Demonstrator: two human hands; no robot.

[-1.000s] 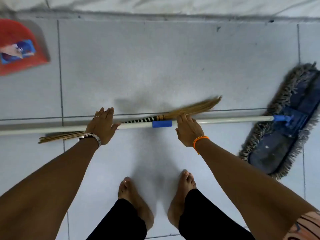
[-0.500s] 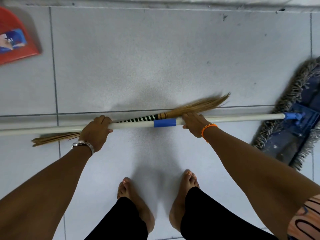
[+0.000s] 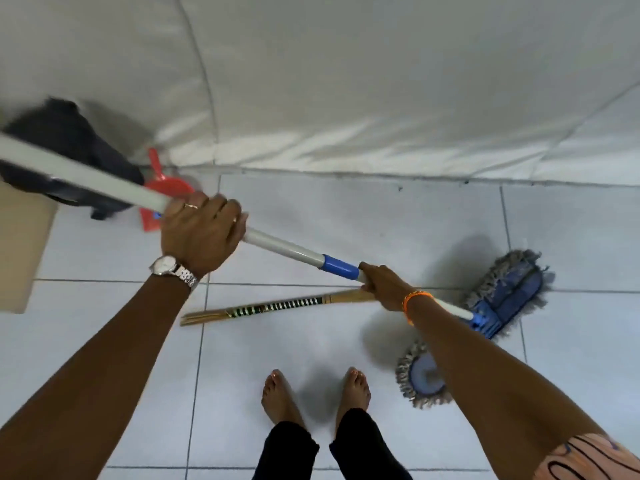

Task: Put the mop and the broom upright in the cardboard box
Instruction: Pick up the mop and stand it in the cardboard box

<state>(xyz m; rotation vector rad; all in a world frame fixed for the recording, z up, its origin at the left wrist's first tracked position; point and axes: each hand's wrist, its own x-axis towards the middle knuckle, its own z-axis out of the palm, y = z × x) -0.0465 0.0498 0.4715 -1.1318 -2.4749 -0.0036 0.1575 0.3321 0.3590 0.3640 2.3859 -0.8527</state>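
Observation:
The mop (image 3: 287, 249) has a long white handle with a blue collar and a blue, grey-fringed head (image 3: 509, 292) at the right. It slants up toward the upper left, off the floor. My left hand (image 3: 199, 230) grips the handle's middle. My right hand (image 3: 384, 287) grips it just below the blue collar. The broom (image 3: 277, 306), thin straw with a black-and-white striped band, lies flat on the tiles under the mop handle; my right hand hides its brush end. A corner of the cardboard box (image 3: 20, 251) shows at the left edge.
A red dustpan (image 3: 161, 192) and a dark bag (image 3: 69, 147) sit beside the box, against the white wall sheet (image 3: 346, 81). A round grey-fringed mop pad (image 3: 420, 375) lies on the floor by my right foot. My bare feet (image 3: 315, 389) stand on white tiles.
Both hands closed on the mop handle and lifted it off the floor, its left end tilting upward. The broom stayed on the tiles. My view swung up, showing the box and bag.

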